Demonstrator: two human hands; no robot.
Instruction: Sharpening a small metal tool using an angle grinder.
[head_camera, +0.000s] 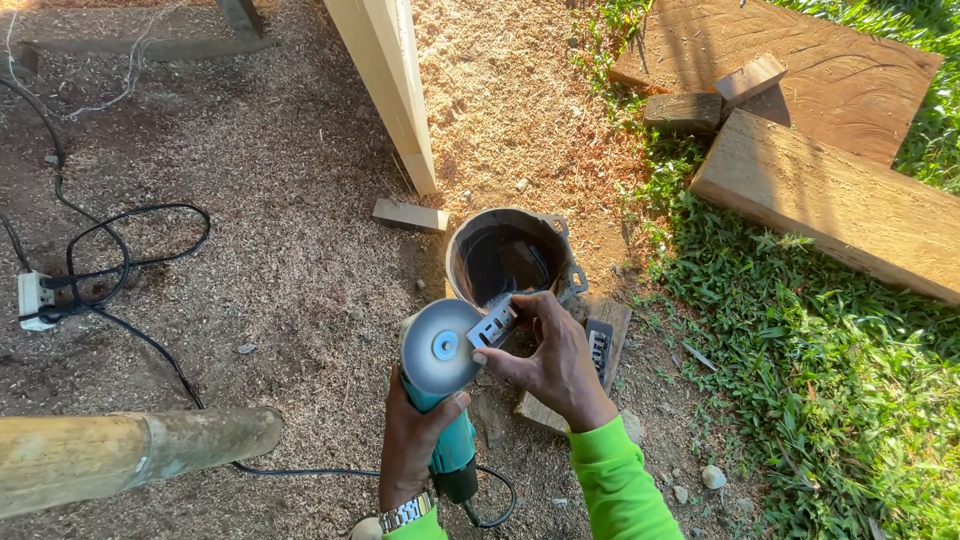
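My left hand (412, 440) grips the body of a teal angle grinder (450, 440), whose round grey disc (437, 346) faces up toward me. Against the disc's right edge, my right hand (553, 357) pinches a small flat metal plate with slots (493, 324). Both wrists wear bright green sleeves, and a metal watch sits on the left one. Just beyond the disc stands a dark round bucket (470, 240). The grinder's black cord (300, 470) runs off to the left.
A flat metal piece (598, 350) lies on a wood block (610, 318) by my right hand. A white power strip (35, 300) with cables lies at left, a thick pole (130, 455) low left, a pale post (390, 80) ahead, and planks (830, 200) on grass at right.
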